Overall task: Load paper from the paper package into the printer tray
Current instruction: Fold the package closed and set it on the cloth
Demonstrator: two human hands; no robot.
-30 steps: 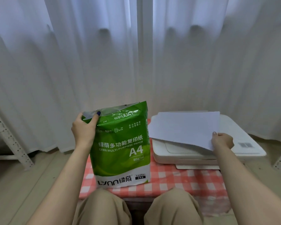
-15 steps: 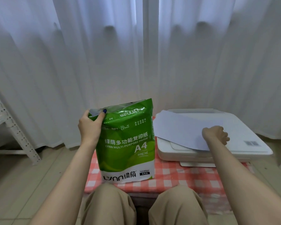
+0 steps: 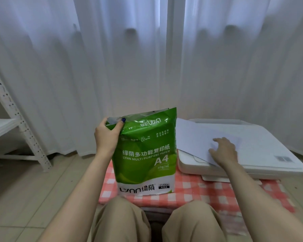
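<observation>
I'm gripping the paper package (image 3: pixel 144 152) top with my left hand (image 3: pixel 107 135); my right hand (image 3: pixel 223 151), fingers spread, is pressing sheets (image 3: pixel 196 137) flat atop the printer (image 3: pixel 262 151) beside the package.

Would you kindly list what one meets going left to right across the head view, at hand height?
Metal shelf frame → left hand → paper package → sheets of paper → right hand → printer.

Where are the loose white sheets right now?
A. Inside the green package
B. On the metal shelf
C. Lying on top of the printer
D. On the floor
C: the white sheets lie on the printer lid, with the right hand flat on them.
</observation>
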